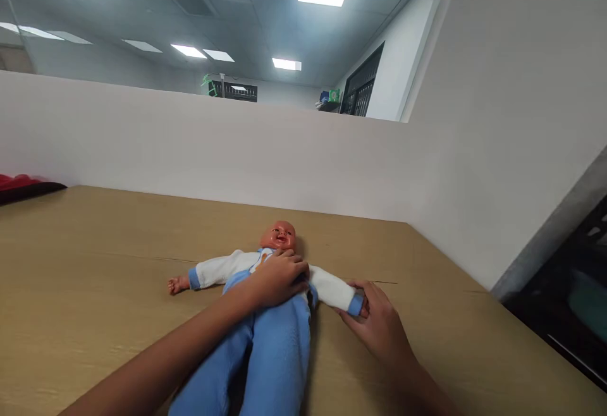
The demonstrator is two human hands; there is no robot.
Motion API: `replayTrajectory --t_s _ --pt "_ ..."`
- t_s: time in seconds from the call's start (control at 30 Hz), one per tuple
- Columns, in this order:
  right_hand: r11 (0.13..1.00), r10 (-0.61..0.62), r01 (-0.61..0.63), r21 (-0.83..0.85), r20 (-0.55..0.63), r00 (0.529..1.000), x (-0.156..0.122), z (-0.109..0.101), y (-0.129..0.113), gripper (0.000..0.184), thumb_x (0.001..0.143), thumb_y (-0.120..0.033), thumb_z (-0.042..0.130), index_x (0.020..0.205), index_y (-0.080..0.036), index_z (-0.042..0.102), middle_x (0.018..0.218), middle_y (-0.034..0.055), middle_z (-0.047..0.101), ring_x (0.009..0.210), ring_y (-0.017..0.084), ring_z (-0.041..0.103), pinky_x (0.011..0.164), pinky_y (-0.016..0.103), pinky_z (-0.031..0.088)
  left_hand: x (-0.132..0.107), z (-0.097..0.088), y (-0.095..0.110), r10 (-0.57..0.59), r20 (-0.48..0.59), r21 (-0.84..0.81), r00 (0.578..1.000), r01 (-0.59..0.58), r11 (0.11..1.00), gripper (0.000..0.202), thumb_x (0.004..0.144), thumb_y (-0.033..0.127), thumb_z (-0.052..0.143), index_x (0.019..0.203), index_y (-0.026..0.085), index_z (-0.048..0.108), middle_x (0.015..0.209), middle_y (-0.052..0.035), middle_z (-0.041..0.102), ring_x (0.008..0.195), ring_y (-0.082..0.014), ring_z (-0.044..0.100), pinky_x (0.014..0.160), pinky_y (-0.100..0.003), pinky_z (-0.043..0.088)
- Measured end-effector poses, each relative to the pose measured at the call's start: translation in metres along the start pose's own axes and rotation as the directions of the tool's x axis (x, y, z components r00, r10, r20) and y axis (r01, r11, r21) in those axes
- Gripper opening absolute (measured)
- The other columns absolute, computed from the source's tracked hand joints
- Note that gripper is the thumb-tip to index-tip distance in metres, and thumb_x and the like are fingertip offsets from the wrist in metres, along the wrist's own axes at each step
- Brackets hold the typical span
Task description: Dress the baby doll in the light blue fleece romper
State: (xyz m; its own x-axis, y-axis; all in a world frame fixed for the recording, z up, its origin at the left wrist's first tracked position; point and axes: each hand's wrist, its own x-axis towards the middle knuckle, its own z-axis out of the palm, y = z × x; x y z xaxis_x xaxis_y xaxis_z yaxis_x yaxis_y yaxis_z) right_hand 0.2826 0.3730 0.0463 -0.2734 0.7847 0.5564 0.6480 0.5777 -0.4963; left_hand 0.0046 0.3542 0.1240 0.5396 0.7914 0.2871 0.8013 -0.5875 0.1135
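Observation:
A baby doll (279, 340) lies on its back, its head towards the wall and its arms spread. It wears blue overalls and a white top with blue cuffs. My left hand (283, 277) lies across its chest, fingers curled over the side of the overalls near the shoulder; what the fingertips pinch is hidden. At the doll's arm on the right, my right hand (377, 318) holds the end of the white sleeve (328, 286) by its blue cuff, thumb below and fingers above. The doll's other arm (213, 273) stretches out to the left, untouched.
The doll rests on a brown tabletop (109, 302). A low white partition (213, 150) rises behind, and a white wall (497, 119) stands at the right. A red and black item (26, 187) sits at the far left edge. Dark shapes show at the lower right, beyond the table.

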Motion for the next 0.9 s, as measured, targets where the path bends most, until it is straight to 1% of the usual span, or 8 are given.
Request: replayTrajectory --t_s 0.13,0.23,0.3,0.43,0.53,0.67,0.8,0.9 --pt "0.946 0.112 -0.085 0.312 -0.067 0.991 0.007 -0.005 -0.014 0.044 0.074 -0.042 0.087 0.108 -0.025 0.064 0.114 0.0107 0.069 0.102 0.030 0.070 0.087 0.044 0.060 0.001 0.012 -0.010 0.087 -0.064 -0.031 0.994 -0.089 0.996 0.021 0.107 0.038 0.054 0.106 0.022 0.067 0.106 -0.0077 0.073 0.102 -0.0279 0.065 0.090 -0.041 0.049" --pt "0.726 0.221 -0.185 0.662 0.031 0.975 0.015 -0.005 -0.022 0.046 0.075 -0.043 0.088 0.108 -0.026 0.060 0.122 0.0100 0.069 0.109 0.028 0.070 0.088 0.041 0.062 -0.004 0.010 -0.012 0.148 -0.112 -0.074 0.983 -0.157 0.985 0.023 0.110 0.038 0.046 0.112 0.023 0.064 0.108 -0.0063 0.070 0.100 -0.0247 0.065 0.089 -0.038 0.048" --pt "0.659 0.214 -0.201 0.725 0.075 0.974 0.024 -0.001 -0.028 0.045 0.075 -0.040 0.089 0.108 -0.026 0.061 0.126 0.0099 0.069 0.110 0.027 0.070 0.087 0.039 0.062 -0.007 0.010 -0.011 0.211 -0.138 -0.056 0.968 -0.221 0.974 0.024 0.111 0.036 0.043 0.114 0.023 0.063 0.108 -0.0060 0.070 0.098 -0.0231 0.064 0.087 -0.036 0.048" --pt "0.790 0.030 -0.023 0.613 -0.002 1.000 0.039 0.018 -0.044 0.029 0.077 -0.026 0.084 0.099 -0.024 0.066 0.114 0.0074 0.068 0.102 0.024 0.067 0.080 0.034 0.057 -0.016 0.016 -0.014 0.347 -0.248 0.074 0.905 -0.339 0.938 0.030 0.113 0.035 0.037 0.115 0.023 0.065 0.101 -0.0059 0.070 0.088 -0.0211 0.061 0.077 -0.034 0.045" --pt "0.871 -0.202 0.140 0.471 0.082 0.976 0.045 0.035 -0.060 0.026 0.070 -0.007 0.072 0.089 -0.024 0.067 0.103 0.0039 0.067 0.100 0.023 0.064 0.087 0.036 0.052 -0.025 0.021 -0.018 0.388 -0.380 0.110 0.840 -0.375 0.920 0.033 0.113 0.035 0.036 0.116 0.024 0.067 0.094 -0.0059 0.070 0.080 -0.0202 0.058 0.074 -0.035 0.043" --pt "0.863 -0.254 0.106 0.495 0.241 0.937 0.043 0.041 -0.075 0.042 0.069 -0.006 0.067 0.106 -0.025 0.072 0.119 0.0059 0.068 0.116 0.026 0.061 0.104 0.042 0.047 -0.024 0.016 -0.023 0.219 -0.486 -0.161 0.846 -0.333 0.929 0.031 0.111 0.038 0.043 0.111 0.021 0.069 0.090 -0.0065 0.070 0.083 -0.0204 0.061 0.079 -0.035 0.047" --pt "0.535 -0.112 -0.265 0.802 0.378 0.919 0.033 0.035 -0.077 0.028 0.082 -0.026 0.068 0.109 -0.025 0.077 0.132 0.0081 0.068 0.130 0.030 0.057 0.115 0.046 0.042 -0.009 0.010 -0.029 -0.079 -0.366 -0.525 0.927 -0.136 0.840 0.026 0.102 0.045 0.064 0.097 0.020 0.070 0.095 -0.0059 0.073 0.090 -0.0219 0.066 0.084 -0.035 0.050" --pt "0.251 0.092 -0.438 0.863 0.429 0.898 0.021 0.041 -0.074 0.027 0.087 -0.041 0.069 0.104 -0.021 0.077 0.112 0.0100 0.075 0.115 0.030 0.066 0.111 0.047 0.047 -0.002 0.014 -0.031 -0.065 -0.249 -0.512 0.966 -0.075 0.856 0.026 0.098 0.046 0.068 0.098 0.020 0.070 0.101 -0.0069 0.074 0.096 -0.0240 0.066 0.089 -0.036 0.050"
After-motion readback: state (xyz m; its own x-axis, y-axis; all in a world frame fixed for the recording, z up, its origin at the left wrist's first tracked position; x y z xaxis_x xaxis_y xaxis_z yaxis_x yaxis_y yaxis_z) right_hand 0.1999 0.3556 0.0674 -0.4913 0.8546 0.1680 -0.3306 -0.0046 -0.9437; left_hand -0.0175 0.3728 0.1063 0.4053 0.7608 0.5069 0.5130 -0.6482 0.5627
